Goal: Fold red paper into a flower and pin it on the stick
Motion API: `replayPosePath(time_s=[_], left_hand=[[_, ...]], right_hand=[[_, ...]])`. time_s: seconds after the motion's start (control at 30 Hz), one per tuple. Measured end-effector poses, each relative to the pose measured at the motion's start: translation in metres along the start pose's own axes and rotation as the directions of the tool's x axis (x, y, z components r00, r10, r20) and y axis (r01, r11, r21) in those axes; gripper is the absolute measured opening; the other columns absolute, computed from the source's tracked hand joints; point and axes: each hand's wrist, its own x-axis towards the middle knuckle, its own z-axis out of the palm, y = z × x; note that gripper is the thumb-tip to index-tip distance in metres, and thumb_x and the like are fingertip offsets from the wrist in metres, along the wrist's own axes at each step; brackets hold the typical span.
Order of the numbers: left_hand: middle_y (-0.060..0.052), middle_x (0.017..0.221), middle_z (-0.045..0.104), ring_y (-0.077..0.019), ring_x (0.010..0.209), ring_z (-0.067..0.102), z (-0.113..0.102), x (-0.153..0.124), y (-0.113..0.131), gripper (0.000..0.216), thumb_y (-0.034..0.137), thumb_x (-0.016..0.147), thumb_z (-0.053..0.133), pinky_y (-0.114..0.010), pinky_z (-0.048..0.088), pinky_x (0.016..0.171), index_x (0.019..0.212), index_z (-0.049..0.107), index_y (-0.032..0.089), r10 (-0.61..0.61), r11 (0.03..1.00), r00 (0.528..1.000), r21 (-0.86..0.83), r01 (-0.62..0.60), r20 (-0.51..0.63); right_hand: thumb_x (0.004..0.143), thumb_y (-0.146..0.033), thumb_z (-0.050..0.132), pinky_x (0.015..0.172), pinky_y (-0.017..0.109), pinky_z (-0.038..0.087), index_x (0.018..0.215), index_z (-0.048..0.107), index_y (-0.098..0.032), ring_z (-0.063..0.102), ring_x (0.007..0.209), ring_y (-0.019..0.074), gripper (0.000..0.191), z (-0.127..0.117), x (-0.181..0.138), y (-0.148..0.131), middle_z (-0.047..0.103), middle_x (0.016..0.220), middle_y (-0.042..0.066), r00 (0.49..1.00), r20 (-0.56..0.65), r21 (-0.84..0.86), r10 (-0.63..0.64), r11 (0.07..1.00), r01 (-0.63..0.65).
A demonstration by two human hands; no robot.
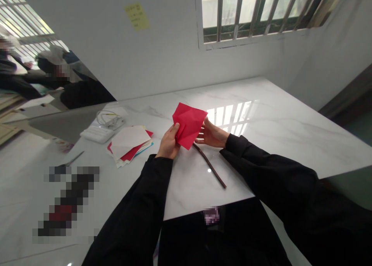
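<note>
Inwardly angled forearms [154, 192], left hand [168, 143] pinching red paper [190, 120], right hand [214, 135] unclenched alongside

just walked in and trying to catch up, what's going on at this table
Someone in black sleeves has a square sheet of bright red paper raised over a glossy white marbled table. The left hand holds it, thumb on the face; the right hand is at its right edge, though whether it grips is unclear. A thin dark-brown stick lies below, between the forearms. To the left sits a loose pile of white, red and blue paper.
</note>
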Motion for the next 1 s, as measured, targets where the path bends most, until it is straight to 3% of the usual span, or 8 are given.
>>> replayPosePath(time_s=[0.23, 0.43, 0.63, 0.87, 1.0], left_hand=[[-0.015, 0.111, 0.081, -0.0330, 0.118, 0.075, 0.001, 0.001, -0.005, 0.038, 0.042, 0.088, 0.082, -0.044, 0.064, 0.102, 0.110, 0.075, 0.013, 0.031, 0.997, 0.996, 0.071, -0.025, -0.080], [-0.015, 0.112, 0.081, -0.0302, 0.113, 0.077, 0.001, 0.003, -0.004, 0.037, 0.044, 0.092, 0.077, -0.039, 0.066, 0.096, 0.112, 0.075, 0.012, 0.015, 0.998, 0.991, 0.069, -0.005, -0.134], [-0.014, 0.107, 0.082, -0.0314, 0.115, 0.076, 0.001, 0.001, -0.004, 0.045, 0.050, 0.084, 0.084, -0.040, 0.065, 0.095, 0.108, 0.076, 0.013, 0.025, 0.990, 0.995, 0.144, -0.011, -0.097], [-0.013, 0.098, 0.082, -0.0337, 0.119, 0.073, -0.004, 0.004, -0.011, 0.046, 0.056, 0.077, 0.088, -0.042, 0.063, 0.097, 0.093, 0.078, 0.014, 0.085, 0.973, 0.996, 0.219, -0.079, -0.019], [-0.012, 0.091, 0.081, -0.0349, 0.118, 0.073, -0.007, 0.006, -0.012, 0.046, 0.056, 0.076, 0.088, -0.043, 0.064, 0.095, 0.090, 0.077, 0.014, 0.094, 0.968, 0.995, 0.238, -0.082, -0.040]], right_hand=[[0.084, -0.097, 0.043, 0.093, 0.047, 0.057, 0.107, 0.074, -0.029, 0.069, 0.106, 0.0296, 0.078, 0.004, -0.001, -0.010, 0.076, 0.107, 0.008, 0.995, -0.095, -0.021, -0.024, 1.000, 0.022], [0.087, -0.096, 0.037, 0.091, 0.046, 0.057, 0.107, 0.072, -0.032, 0.069, 0.098, 0.0276, 0.075, 0.003, 0.000, -0.014, 0.075, 0.102, 0.005, 0.992, -0.118, 0.054, -0.035, 0.998, 0.041], [0.091, -0.081, 0.058, 0.092, 0.043, 0.057, 0.104, 0.070, -0.029, 0.069, 0.094, 0.0230, 0.055, 0.004, 0.000, -0.009, 0.073, 0.103, 0.004, 0.994, -0.111, 0.019, -0.009, 1.000, 0.011], [0.090, -0.082, 0.057, 0.092, 0.043, 0.058, 0.112, 0.072, -0.029, 0.071, 0.101, 0.0251, 0.059, 0.005, -0.006, -0.015, 0.077, 0.111, 0.005, 0.999, -0.046, 0.000, -0.015, 1.000, 0.015], [0.091, -0.070, 0.066, 0.090, 0.040, 0.059, 0.114, 0.072, -0.030, 0.072, 0.104, 0.0241, 0.047, 0.002, -0.005, -0.014, 0.076, 0.117, 0.004, 0.998, -0.049, -0.060, -0.025, 0.998, 0.022]])
